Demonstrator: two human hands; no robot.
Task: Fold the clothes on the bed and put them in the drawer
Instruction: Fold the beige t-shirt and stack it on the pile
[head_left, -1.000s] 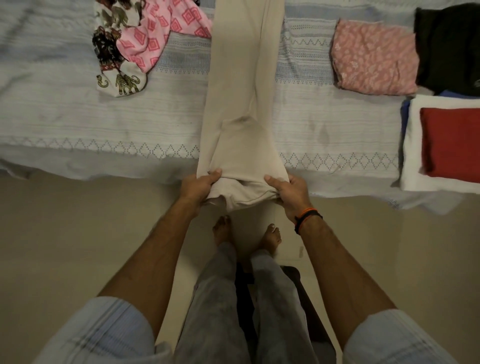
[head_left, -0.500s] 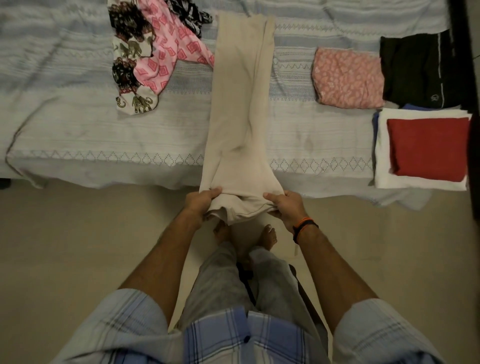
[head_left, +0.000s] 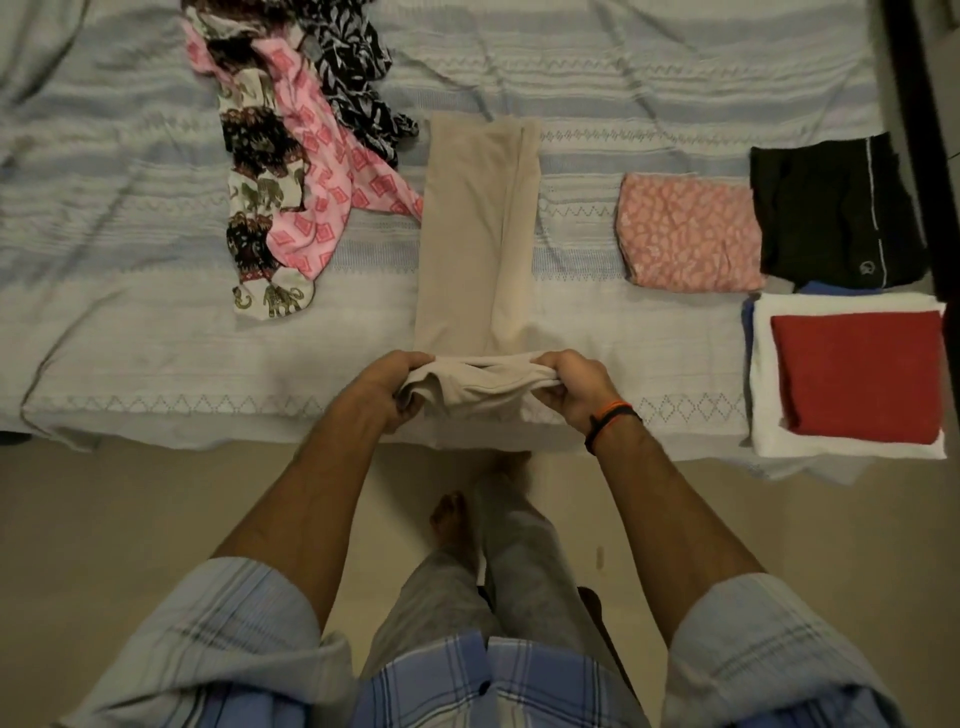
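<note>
Both hands clamp the beige trousers (head_left: 475, 234)' near end, left hand (head_left: 395, 387) and right hand (head_left: 571, 387) level, long axis running straight up-frame from you.

The beige trousers (head_left: 475, 234) at the centre of the frame are showing as smooth, matt cloth. The bedsheet (head_left: 130, 208) under them is looking like woven, matt fabric with stitched bands. At upper left, printed clothes (head_left: 291, 171) are lying as thin, soft cloth. At right, the red folded cloth (head_left: 857, 376) is appearing matt on a white, towel-like one (head_left: 761, 415). The floor (head_left: 104, 519) at lower left is looking smooth.
</note>
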